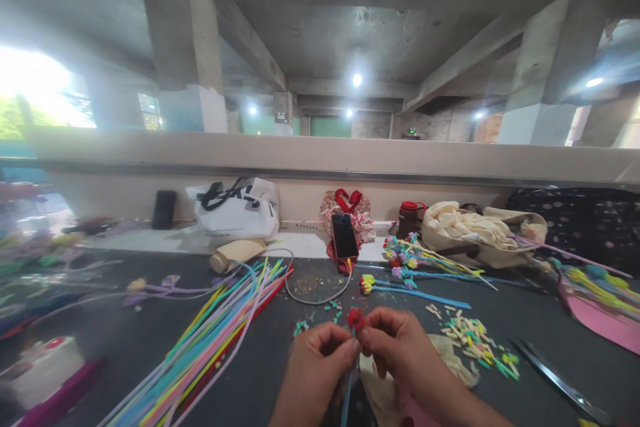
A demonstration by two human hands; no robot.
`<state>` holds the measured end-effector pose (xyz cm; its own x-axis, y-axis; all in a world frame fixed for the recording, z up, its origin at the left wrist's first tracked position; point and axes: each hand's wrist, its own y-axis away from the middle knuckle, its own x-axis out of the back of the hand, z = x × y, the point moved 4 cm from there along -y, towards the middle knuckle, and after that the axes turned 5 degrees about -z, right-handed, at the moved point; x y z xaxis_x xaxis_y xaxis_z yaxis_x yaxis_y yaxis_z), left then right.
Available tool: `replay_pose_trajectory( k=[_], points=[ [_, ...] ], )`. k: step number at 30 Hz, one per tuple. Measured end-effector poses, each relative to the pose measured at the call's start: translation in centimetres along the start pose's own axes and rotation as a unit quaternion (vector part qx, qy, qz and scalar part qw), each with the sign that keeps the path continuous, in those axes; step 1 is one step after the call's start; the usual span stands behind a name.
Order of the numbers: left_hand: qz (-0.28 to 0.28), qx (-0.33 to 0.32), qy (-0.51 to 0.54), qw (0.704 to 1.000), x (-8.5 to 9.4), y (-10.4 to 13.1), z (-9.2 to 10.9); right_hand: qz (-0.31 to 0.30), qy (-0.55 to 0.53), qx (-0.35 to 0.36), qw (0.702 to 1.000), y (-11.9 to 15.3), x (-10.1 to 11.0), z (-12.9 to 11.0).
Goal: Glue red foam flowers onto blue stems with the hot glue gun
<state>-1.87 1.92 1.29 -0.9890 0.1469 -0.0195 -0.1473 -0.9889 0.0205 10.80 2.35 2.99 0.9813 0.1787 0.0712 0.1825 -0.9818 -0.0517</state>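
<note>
My left hand (320, 357) is closed in a pinch around a thin blue pipe cleaner stem (347, 392) that hangs down below the fingers. At its top sits a small red pipe cleaner flower head (356, 319). My right hand (403, 343) pinches the right side of this red head, and the fingertips of both hands nearly meet. Just beyond them lie small cut green pieces (301, 327). A pile of cut yellow, green and cream pieces (475, 340) lies right of my right hand. Crumpled pale cloth (453, 360) shows partly behind the right wrist.
A bundle of long coloured pipe cleaners (215, 340) lies on the left. Finished flower stems (420, 293) lie ahead, near a phone (345, 237) on a cable. A silver metal tool (563, 377) is at right. Bags (240, 213) line the low wall.
</note>
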Motion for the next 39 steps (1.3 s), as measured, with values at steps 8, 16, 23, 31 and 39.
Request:
replay_pose_trajectory(
  k=[8,16,23,31,39],
  points=[
    [0.003,-0.013,-0.074,0.997,0.2,-0.2,0.3,-0.006,0.008,-0.003,1.000,0.1,-0.1,0.0],
    [-0.001,-0.023,-0.079,0.997,0.2,-0.2,0.5,-0.006,0.009,0.007,1.000,0.1,-0.1,0.3],
    [-0.066,0.067,0.173,0.980,0.3,-0.4,-0.1,-0.040,-0.028,0.006,0.999,0.1,0.0,0.3],
    [-0.093,0.110,0.335,0.931,0.2,0.1,0.1,-0.051,-0.040,0.029,0.997,-0.1,0.1,0.6],
    [-0.106,0.094,0.318,0.937,-0.1,0.7,0.9,-0.102,-0.029,0.001,0.994,0.5,-0.5,0.2]
  ],
)
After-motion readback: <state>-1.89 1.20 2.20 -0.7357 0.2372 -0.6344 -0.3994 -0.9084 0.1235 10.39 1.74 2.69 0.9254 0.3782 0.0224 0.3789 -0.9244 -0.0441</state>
